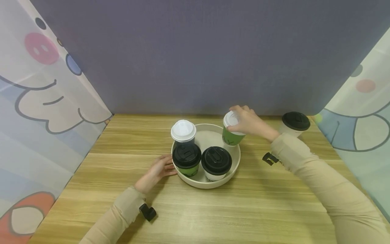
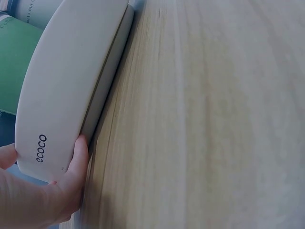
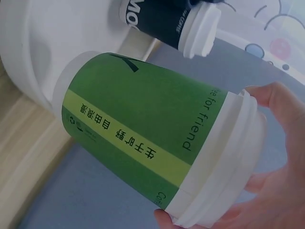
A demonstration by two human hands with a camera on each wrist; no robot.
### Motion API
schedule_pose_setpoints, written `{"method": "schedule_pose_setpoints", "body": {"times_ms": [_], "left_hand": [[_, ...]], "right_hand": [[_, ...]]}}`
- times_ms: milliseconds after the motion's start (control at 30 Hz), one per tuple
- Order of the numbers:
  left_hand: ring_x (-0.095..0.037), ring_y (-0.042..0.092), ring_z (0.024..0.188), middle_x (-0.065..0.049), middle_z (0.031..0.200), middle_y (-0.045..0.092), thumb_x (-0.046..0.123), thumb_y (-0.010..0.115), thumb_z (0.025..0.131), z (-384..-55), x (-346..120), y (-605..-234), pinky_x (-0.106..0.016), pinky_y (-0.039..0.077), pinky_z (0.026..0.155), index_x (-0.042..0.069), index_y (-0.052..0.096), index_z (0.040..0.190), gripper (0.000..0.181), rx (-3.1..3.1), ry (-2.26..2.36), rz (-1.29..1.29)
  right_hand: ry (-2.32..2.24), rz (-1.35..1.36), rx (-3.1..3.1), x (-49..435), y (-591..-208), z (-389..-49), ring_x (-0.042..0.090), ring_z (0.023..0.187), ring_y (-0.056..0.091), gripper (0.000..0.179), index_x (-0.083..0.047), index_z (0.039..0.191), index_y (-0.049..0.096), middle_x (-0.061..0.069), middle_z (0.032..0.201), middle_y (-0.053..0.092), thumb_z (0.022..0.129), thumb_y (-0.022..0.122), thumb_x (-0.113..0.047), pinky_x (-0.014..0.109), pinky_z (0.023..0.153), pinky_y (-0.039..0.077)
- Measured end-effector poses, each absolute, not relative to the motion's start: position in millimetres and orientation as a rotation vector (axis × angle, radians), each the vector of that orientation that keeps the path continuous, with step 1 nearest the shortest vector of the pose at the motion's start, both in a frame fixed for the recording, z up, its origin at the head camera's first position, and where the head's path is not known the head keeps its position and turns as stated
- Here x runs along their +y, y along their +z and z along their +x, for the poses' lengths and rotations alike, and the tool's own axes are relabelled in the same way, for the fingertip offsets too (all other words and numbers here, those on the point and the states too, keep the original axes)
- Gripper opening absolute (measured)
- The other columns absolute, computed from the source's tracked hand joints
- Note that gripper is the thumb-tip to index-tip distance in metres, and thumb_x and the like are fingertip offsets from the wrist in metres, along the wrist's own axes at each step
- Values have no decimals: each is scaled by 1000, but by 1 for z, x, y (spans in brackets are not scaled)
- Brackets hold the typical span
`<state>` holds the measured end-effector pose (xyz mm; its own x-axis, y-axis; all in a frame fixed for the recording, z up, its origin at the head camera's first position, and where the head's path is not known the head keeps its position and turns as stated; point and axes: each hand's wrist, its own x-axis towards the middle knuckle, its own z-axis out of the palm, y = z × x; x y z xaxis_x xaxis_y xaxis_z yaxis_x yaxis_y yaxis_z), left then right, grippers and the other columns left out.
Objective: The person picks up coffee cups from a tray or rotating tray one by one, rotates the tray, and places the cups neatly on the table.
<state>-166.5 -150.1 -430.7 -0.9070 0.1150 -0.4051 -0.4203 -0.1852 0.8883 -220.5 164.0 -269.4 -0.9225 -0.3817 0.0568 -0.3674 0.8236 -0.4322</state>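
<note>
My right hand holds a green paper cup with a white lid, its fingers and thumb around the lid. The cup is at the right rear of a round cream tray; whether its base touches the tray cannot be told. At the tray's left side, my left hand grips the wall, with the thumb at the rim and a finger along the lower edge in the left wrist view. Inside stand a dark cup with a white lid, a green cup with a black lid, and a white cup with a black lid.
Another white cup with a black lid stands on the wooden table at the back right, beyond my right forearm. A grey panel rises behind the table, and cartoon-printed curtains hang at both sides.
</note>
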Motion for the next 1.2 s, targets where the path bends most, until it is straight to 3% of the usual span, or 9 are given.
{"method": "schedule_pose_setpoints", "body": {"times_ms": [600, 1200], "left_hand": [[-15, 59, 74, -4, 85, 57, 15, 39, 94, -167, -150, -430, -38, 54, 72, -9, 29, 126, 41, 1745, 2144, -367], [-16, 59, 76, -7, 89, 56, 16, 42, 93, -166, -151, -430, -38, 54, 72, -8, 31, 125, 41, 1753, 2144, -392]], "right_hand": [[-669, -432, 2976, 196, -256, -235, 45, 98, 37, 70, 5, 128, 33, 31, 112, 40, 75, 64, -28, 58, 78, 40], [-612, -289, 2950, 232, -287, -265, 50, 101, 33, 70, 10, 127, 29, 37, 111, 37, 79, 60, -30, 62, 81, 35]]}}
